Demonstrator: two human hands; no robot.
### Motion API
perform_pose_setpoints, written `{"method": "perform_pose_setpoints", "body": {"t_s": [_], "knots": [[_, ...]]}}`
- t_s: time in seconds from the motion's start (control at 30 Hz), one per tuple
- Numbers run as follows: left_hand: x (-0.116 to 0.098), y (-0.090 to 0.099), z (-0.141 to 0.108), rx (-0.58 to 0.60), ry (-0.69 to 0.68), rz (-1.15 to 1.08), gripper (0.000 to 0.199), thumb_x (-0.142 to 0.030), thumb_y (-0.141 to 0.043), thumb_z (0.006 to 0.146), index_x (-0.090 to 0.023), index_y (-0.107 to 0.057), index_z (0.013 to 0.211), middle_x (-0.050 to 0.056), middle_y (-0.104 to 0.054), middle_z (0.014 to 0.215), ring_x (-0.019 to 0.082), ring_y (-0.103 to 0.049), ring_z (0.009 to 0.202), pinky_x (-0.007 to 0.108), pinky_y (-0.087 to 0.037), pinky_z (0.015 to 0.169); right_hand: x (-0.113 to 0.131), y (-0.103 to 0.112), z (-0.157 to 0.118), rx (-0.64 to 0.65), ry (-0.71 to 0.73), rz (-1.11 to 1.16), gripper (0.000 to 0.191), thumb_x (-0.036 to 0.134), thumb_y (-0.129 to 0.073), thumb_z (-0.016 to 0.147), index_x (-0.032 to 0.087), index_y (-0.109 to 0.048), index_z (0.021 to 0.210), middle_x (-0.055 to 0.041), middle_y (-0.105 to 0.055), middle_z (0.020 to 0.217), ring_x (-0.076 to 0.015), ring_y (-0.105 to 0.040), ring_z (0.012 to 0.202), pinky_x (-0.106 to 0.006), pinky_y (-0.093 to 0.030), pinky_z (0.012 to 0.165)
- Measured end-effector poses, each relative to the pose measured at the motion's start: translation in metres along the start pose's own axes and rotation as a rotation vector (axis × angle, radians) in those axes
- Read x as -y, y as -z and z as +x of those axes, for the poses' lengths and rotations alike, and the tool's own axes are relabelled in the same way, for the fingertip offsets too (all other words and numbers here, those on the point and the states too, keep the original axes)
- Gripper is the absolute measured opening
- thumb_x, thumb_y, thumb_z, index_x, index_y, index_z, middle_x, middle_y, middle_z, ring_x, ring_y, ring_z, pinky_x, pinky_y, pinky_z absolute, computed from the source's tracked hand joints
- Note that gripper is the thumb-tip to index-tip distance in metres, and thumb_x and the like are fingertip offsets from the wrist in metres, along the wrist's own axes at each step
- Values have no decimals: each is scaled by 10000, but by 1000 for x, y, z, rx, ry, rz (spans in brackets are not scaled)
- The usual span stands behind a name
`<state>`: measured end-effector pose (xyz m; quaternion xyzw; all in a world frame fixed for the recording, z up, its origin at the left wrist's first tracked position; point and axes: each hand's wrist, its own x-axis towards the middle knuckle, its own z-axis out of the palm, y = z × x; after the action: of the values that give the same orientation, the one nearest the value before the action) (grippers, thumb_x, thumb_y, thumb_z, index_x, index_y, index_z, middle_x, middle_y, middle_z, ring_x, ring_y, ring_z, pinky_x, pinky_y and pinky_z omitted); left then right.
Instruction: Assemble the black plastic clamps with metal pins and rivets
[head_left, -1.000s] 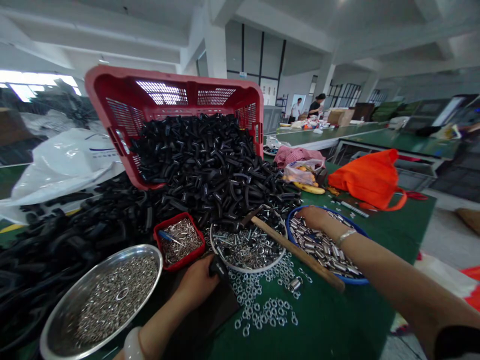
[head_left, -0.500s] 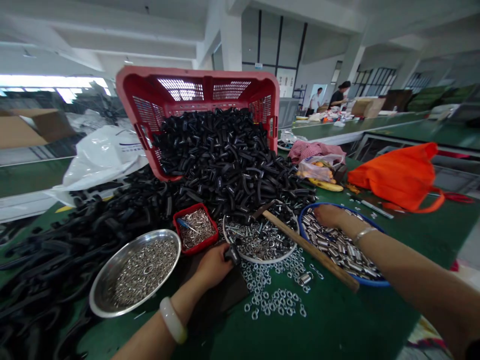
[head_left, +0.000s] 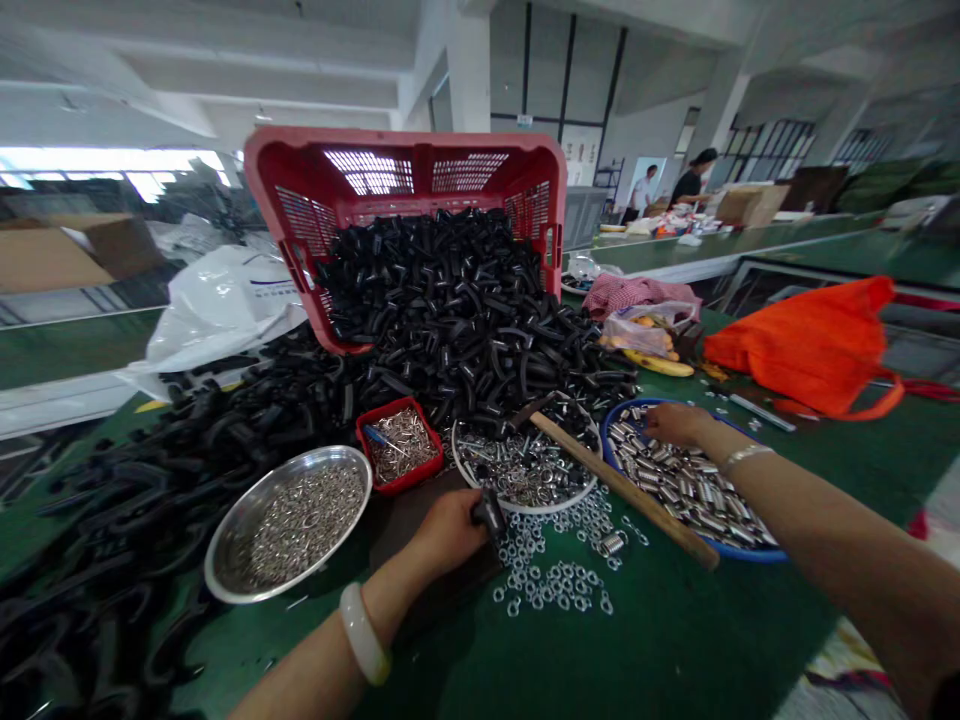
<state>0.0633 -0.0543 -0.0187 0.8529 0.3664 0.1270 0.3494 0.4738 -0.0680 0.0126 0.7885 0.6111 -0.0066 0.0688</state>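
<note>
My left hand (head_left: 448, 532) is closed around a black curved plastic handle (head_left: 489, 514), above a dark flat pad (head_left: 401, 508) on the table. My right hand (head_left: 673, 425) reaches over the blue basin (head_left: 750, 550), its fingers curled down at the metal coil springs (head_left: 682, 480) near the far rim. Whatever is between those fingertips is hidden. A hammer (head_left: 622, 490) with a wooden handle lies across a white-rimmed tray (head_left: 517, 507) of mixed metal parts, between my hands. Small metal rings (head_left: 562, 585) and one loose spring (head_left: 612, 544) lie in front of it.
A tipped red crate (head_left: 405, 145) spills black handles (head_left: 450, 300) across the table. At left stand a steel bowl (head_left: 217, 580) of small parts and a red box (head_left: 412, 482) holding a screwdriver. An orange bag (head_left: 810, 350) and bananas (head_left: 660, 364) lie right. Two people work far behind.
The view has shifted slightly. My left hand still holds the black handle, now turned a little more upright. My right hand stays over the springs, with its fingers drawn in more.
</note>
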Motion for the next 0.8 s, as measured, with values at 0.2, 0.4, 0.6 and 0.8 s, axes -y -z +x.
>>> {"method": "perform_pose_setpoints", "body": {"t_s": [0.2,0.4,0.6,0.8], "knots": [[-37,-17,4,176,-49,459,220,-183,-520,649,-178,-625,843,70,-630,945,216,-596,825,288,-459,707,28,9,-61,-121,-83,766,409,511,-367,829,161,-527,966,-31,-601,673,-95,-501,496,-208,-358,436],[-45,-27,5,154,-57,454,288,-119,-491,634,-179,-613,887,100,-608,1000,244,-590,865,332,-456,716,87,7,-126,142,-49,1543,366,412,-646,679,208,-504,948,-1,-576,771,-61,-468,531,-163,-288,381],[-40,-26,-1,-44,230,-346,127,-194,-570,677,-164,-538,797,27,-581,716,147,-566,590,246,-419,521,137,1,-141,239,62,1685,309,371,-649,688,181,-501,883,-37,-609,802,-76,-513,540,-185,-374,403],[-45,-15,-14,-146,384,-1043,307,-346,-680,617,-161,-530,812,-67,-451,557,39,-367,397,172,-290,375,191,4,-140,186,104,1724,310,419,-626,695,173,-522,853,-5,-594,657,-49,-458,448,-165,-318,361]]}}
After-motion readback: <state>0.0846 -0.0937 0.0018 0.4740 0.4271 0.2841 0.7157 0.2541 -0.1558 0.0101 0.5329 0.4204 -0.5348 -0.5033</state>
